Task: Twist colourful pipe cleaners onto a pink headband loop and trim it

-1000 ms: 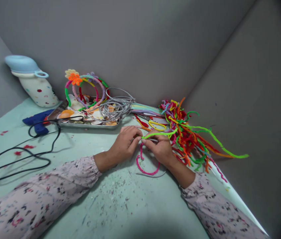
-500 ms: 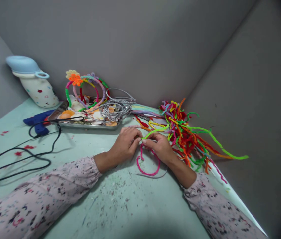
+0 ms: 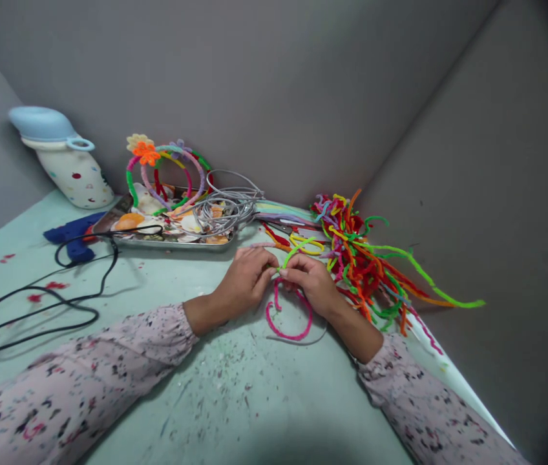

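My left hand is closed in a pinch, its thumb and fingertips meeting my right hand over the table. Between the fingertips is a bright green pipe cleaner, its free end sticking up and to the right. Below the hands hangs or lies a pink pipe cleaner bent into an open loop, its upper part hidden by my right hand. A thin grey wire curves around beneath the loop. How green, pink and wire are joined is covered by my fingers.
A heap of coloured pipe cleaners lies to the right, with scissors behind my hands. At the back left are a metal tray with finished hoops, coiled grey wire, a blue glue gun, its black cord and a bottle.
The green pipe cleaner's free end has swung up and to the left, now shorter in view. My right fingers have shifted slightly; the left hand stays nearly still.
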Action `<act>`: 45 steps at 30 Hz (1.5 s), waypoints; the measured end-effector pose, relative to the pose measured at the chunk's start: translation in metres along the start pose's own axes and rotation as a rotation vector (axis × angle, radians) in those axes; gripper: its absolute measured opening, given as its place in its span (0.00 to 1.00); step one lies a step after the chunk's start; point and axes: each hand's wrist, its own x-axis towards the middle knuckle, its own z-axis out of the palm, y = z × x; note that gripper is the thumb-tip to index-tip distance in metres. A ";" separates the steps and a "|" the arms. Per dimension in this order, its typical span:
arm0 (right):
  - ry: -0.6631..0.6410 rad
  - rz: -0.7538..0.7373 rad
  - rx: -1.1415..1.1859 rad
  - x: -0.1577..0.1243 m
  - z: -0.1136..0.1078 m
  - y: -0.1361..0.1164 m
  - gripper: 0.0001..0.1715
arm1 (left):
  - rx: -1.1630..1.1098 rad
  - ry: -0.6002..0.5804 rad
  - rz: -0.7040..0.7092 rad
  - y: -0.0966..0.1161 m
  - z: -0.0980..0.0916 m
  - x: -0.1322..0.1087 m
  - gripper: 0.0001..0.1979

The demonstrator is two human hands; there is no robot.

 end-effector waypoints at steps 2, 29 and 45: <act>-0.010 0.021 0.027 0.001 0.000 0.000 0.10 | -0.004 -0.012 0.004 0.000 0.000 0.000 0.05; 0.002 0.013 -0.084 -0.002 0.005 -0.005 0.13 | 0.019 -0.021 0.006 -0.002 0.003 -0.003 0.06; 0.022 0.022 -0.070 -0.001 0.007 -0.004 0.17 | 0.093 -0.036 0.015 -0.001 0.001 -0.002 0.08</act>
